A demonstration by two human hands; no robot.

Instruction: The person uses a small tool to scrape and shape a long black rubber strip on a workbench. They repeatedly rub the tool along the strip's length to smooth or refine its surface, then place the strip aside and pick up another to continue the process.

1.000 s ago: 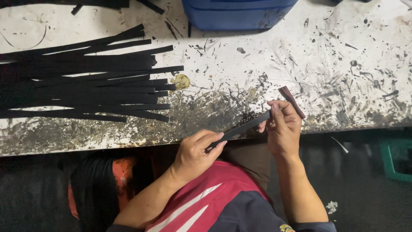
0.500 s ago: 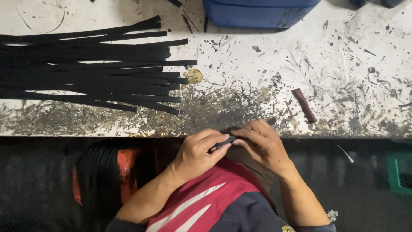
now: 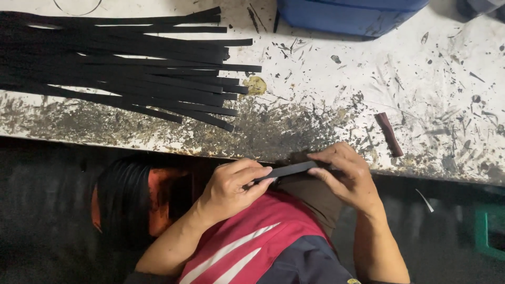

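Your left hand (image 3: 230, 186) fingers pinch the near end of a short flat black rubber strip (image 3: 286, 170) | your right hand (image 3: 347, 173) fingers clamp its far end | strip sits just off the stained white worktop (image 3: 336, 94) near edge | long black strips pile (image 3: 121, 68) far left.

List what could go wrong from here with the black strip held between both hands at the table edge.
1. The black strip is pinched only at its ends by the left hand and right hand, past the table edge; a slip would likely drop it into the lap or to the floor.
2. The small dark red piece lies close to the right hand and the edge; a nudge might knock it off.
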